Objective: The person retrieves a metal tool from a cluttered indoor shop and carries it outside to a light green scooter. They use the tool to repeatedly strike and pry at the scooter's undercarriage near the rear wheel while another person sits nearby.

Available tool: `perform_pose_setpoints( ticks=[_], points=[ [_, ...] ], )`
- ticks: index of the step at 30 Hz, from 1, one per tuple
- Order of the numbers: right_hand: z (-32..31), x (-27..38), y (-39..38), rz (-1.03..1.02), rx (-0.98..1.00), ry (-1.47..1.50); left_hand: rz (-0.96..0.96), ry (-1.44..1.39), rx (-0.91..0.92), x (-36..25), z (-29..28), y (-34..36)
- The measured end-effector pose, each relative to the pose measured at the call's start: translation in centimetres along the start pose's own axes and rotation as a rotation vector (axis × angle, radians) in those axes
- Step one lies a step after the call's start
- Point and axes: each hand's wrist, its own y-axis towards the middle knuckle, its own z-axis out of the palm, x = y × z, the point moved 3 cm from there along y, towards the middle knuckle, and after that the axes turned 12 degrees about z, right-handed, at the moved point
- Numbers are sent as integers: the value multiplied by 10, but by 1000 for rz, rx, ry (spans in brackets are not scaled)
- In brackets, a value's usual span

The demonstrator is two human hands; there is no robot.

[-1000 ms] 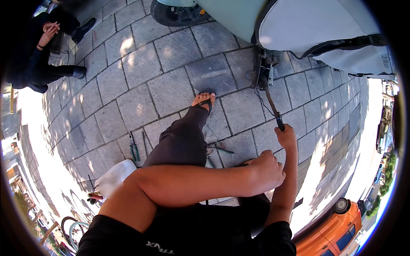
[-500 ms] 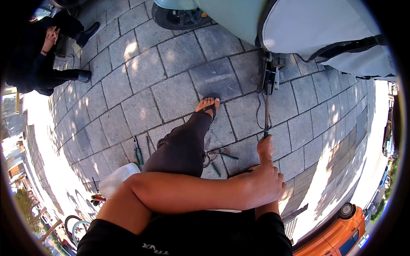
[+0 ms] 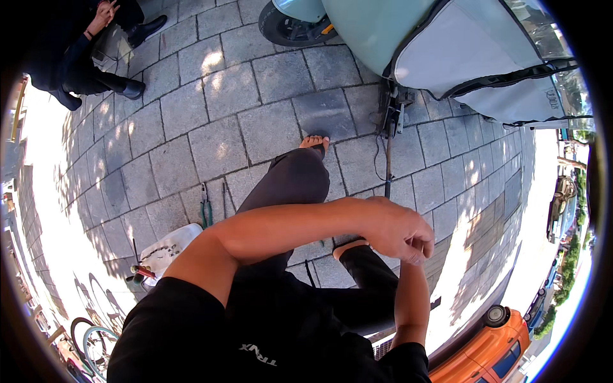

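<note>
My left arm reaches across my body. My left hand [image 3: 401, 235] is closed, its fingers curled in over my right forearm [image 3: 412, 297]; what they hold, if anything, is hidden. Behind my left hand and wrist my right hand is out of sight, so its fingers do not show. A long dark lever handle [image 3: 389, 159] runs from a floor jack [image 3: 393, 112] toward me, and its near end disappears behind my left wrist. The jack stands at the edge of a pale green vehicle [image 3: 364, 29] with a grey-white fabric cover [image 3: 466, 51].
Green-handled pliers [image 3: 205, 207] lie on the paving left of my knee, near a white bag [image 3: 171, 249] and a red-handled tool [image 3: 143, 272]. Someone in dark clothes [image 3: 70, 60] sits at the upper left. An orange car [image 3: 485, 345] stands at lower right.
My view has shifted and turned slightly. My left forearm has moved up the picture and now covers my right hand, which gripped the jack handle before. Tools beside my leg are now hidden.
</note>
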Motion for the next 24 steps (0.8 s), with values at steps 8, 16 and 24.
perform_pose_setpoints(
  ticks=[8,16,24],
  points=[
    [145,121,-173,44,840,173,906,-583,164,-170,79,-177],
    [197,131,-263,244,634,14,1179,-375,412,-218,94,-237],
    [258,102,-328,484,758,-100,903,-489,239,-165,109,-233]
  ],
)
